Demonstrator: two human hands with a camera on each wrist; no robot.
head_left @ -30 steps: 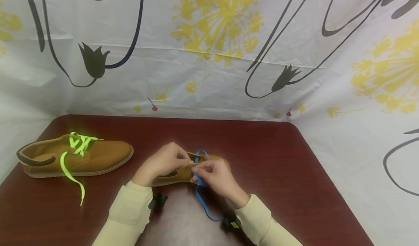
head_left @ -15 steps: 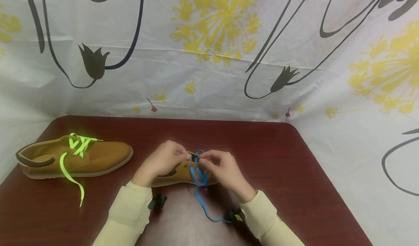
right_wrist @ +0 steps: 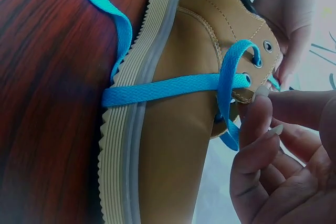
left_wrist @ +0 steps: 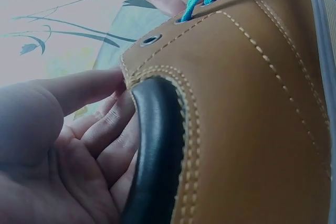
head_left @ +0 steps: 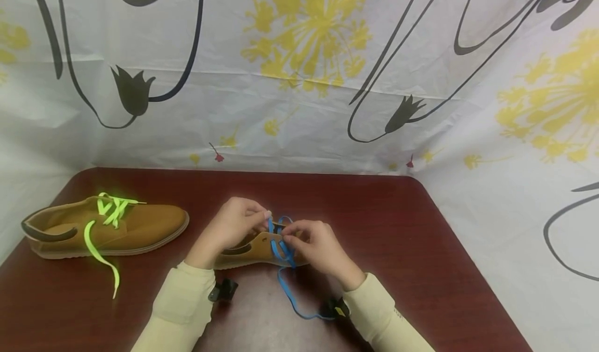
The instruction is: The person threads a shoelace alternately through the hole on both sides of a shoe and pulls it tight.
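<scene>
A tan lace-up shoe (head_left: 255,250) with blue laces sits between both hands, toe to the right in the head view. Above its opening, my left hand (head_left: 234,224) pinches a length of blue shoelace (head_left: 270,224) that rises from the eyelets. My right hand (head_left: 318,245) has thumb and forefinger together at the edge of the eyelet flap (right_wrist: 265,59). One eyelet (left_wrist: 151,40) near the ankle has no lace through it. A lace loop (right_wrist: 227,77) hangs over the shoe's side, and a long tail (head_left: 292,300) trails on the table.
Another tan shoe (head_left: 152,227), with neon yellow laces (head_left: 114,209), stands at the left of the dark red table (head_left: 421,269). Its loose yellow lace end lies on the tabletop. A white patterned cloth (head_left: 210,102) hangs behind.
My left hand has lifted slightly and drawn blue lace up from the shoe's opening. My right hand moved from the outer side of the lacing up to the flap edge, uncovering the lace loops.
</scene>
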